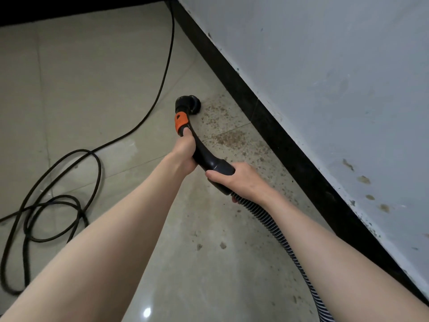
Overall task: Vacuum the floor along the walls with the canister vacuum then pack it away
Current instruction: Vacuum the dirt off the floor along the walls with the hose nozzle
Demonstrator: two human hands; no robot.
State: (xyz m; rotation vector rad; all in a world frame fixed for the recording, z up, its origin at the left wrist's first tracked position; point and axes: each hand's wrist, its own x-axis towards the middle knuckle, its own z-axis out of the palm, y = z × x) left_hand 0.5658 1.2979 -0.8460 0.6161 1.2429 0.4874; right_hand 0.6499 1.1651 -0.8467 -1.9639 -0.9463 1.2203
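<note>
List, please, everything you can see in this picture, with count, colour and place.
Brush nozzle: one, black, on the floor beside the skirting.
Orange collar: one, behind the nozzle.
Curved handle: one, black, held in both hands.
Ribbed hose: one, dark, trailing from the handle to the lower edge.
Power cord: one, black, looped on the floor at left.
Debris: many brown specks, along the skirting.
Skirting: one, black strip, at the wall foot.
Wall: pale blue-grey, stained, right.
Floor: beige tiles.
Left hand: grips the handle's front.
Right hand: grips the handle's rear.
</note>
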